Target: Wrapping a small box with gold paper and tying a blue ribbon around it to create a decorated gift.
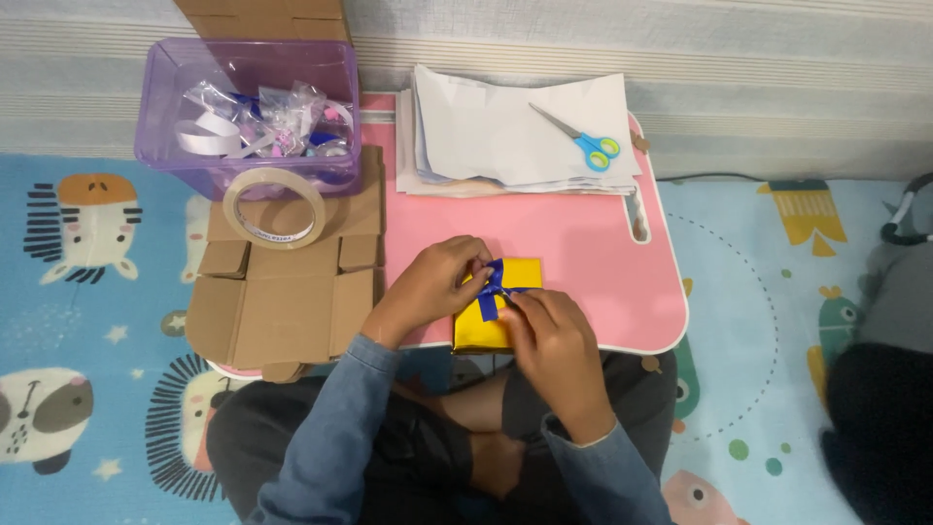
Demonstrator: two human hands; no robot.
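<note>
A small box wrapped in shiny yellow paper (520, 275) lies at the near edge of a pink lap table (593, 262). A blue ribbon (492, 290) crosses the top of the box. My left hand (435, 285) pinches the ribbon from the left, fingers closed on it above the box. From the near right, my right hand (554, 350) covers part of the box, and its fingertips grip the same ribbon.
A stack of white paper (486, 136) with blue-handled scissors (583, 139) lies at the table's far side. To the left are flattened cardboard (282, 301), a roll of tape (275, 207) and a purple plastic bin (248, 107) of ribbons. A patterned play mat (87, 321) surrounds the table.
</note>
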